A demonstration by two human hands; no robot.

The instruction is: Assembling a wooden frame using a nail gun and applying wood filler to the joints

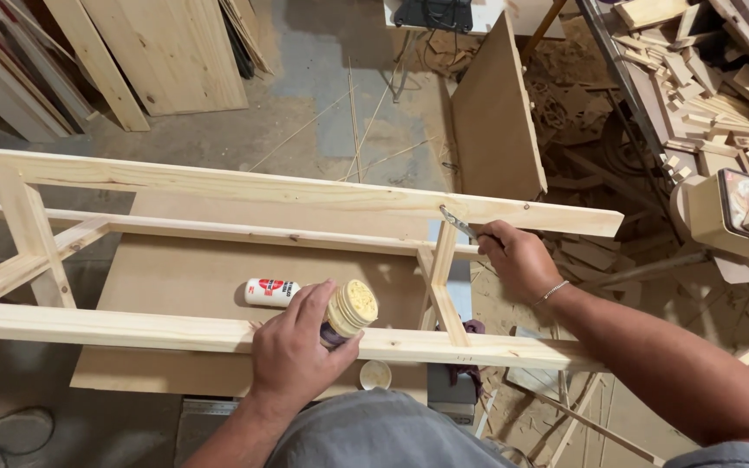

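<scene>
Both hands [296, 347] over wooden frame [218, 329]

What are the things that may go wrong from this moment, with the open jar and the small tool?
1. The left hand holds the open jar of yellowish paste tilted on the front rail; paste might spill onto the wood.
2. The right hand presses a thin metal tool at the far rail; it could slip and scratch the wood.
3. The lid below the rail could get knocked away.

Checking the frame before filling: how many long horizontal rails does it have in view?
3: far rail along the top, thin middle rail just below it, near rail under the left hand. Others may be hidden.
</scene>
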